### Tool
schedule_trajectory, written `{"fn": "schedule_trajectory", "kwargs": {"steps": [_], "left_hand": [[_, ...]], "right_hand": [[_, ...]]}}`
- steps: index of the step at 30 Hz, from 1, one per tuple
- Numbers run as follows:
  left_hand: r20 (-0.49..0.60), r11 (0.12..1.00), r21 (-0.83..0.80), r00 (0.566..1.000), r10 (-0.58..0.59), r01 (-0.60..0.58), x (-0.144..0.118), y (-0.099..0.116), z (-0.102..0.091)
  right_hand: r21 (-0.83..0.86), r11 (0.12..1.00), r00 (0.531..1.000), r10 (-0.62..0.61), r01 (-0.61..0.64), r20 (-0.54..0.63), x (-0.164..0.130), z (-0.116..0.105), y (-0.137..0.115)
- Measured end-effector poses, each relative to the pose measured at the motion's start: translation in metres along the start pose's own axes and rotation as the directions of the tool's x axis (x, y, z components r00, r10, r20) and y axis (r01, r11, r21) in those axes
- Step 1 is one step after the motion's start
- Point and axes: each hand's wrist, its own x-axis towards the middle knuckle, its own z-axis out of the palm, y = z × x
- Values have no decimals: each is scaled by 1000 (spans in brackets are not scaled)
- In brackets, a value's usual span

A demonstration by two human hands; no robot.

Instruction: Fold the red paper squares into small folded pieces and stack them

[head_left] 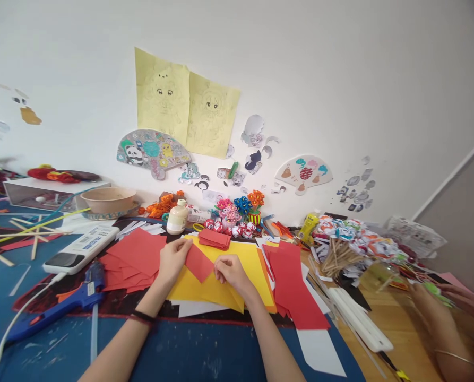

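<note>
My left hand (175, 259) is closed, its thumb and fingers pinching the upper left edge of a red paper piece (199, 264). This piece is tilted like a diamond above yellow paper sheets (256, 265). At its right corner, my right hand (233, 271) has its fingers curled together; whether they grip that corner is hidden. Just behind the piece lies a small stack of red paper strips (214, 239). Larger red sheets (135, 257) are piled beside my left wrist, and more red paper (294, 284) lies to the right of the yellow sheets.
A blue glue gun (67, 305) and a white power strip (81, 249) lie at left. A glue bottle (177, 217) stands behind, near pipe-cleaner flowers (240, 207). Another person's hands (436, 318) work at right, beside wrapped bundles on sticks (352, 239).
</note>
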Motion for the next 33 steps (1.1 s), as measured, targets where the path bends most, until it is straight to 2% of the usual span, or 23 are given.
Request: {"fn": "schedule_trajectory", "kwargs": {"steps": [2,4,5,8,10,13,15,17,20,21,22,23,26,27,30,33], "left_hand": [[-180,996,-62,981,-77,67,6,-6,-7],[-242,979,-178,960,-142,100,6,-8,-8],[-230,963,-246,958,-168,110,5,-6,-6],[-112,889,-435,971,-209,141,-4,3,6],[-16,853,-494,979,-202,168,-9,9,14],[130,866,-460,980,-152,195,-13,15,20],[243,900,-393,965,-96,189,-15,18,19],[395,934,-318,918,-28,165,-17,22,16],[642,964,-239,764,67,117,-24,27,14],[686,971,-224,722,93,88,-26,28,15],[697,976,-213,708,117,48,-28,28,17],[681,980,-199,719,139,-1,-30,27,20],[548,981,-119,814,193,-153,-32,22,28],[513,978,-91,833,206,-186,-32,20,30],[487,973,-26,847,213,-229,-31,19,33],[461,969,27,863,206,-245,-32,20,32]], "right_hand": [[5,1000,1000,-14,14,-16,-2,-5,-1],[53,998,997,-25,29,-77,-1,-8,-1],[88,996,994,-20,30,-108,0,-8,-1],[170,985,983,-8,40,-184,5,-4,3],[155,984,969,-47,87,-242,8,-3,6],[115,983,934,-95,143,-346,10,-8,9],[137,981,915,-70,135,-397,8,-14,10],[151,979,900,-58,136,-432,6,-20,8],[59,985,897,-121,160,-425,3,-23,3],[15,986,906,-148,168,-397,3,-22,1],[-19,984,916,-170,175,-364,2,-20,-2],[-37,983,925,-182,181,-334,2,-18,-3],[16,985,936,-156,170,-316,2,-13,-5],[47,986,936,-134,157,-324,2,-12,-5],[94,990,941,-72,109,-332,3,-11,-3],[66,994,954,-66,89,-292,3,-9,-1]]}}
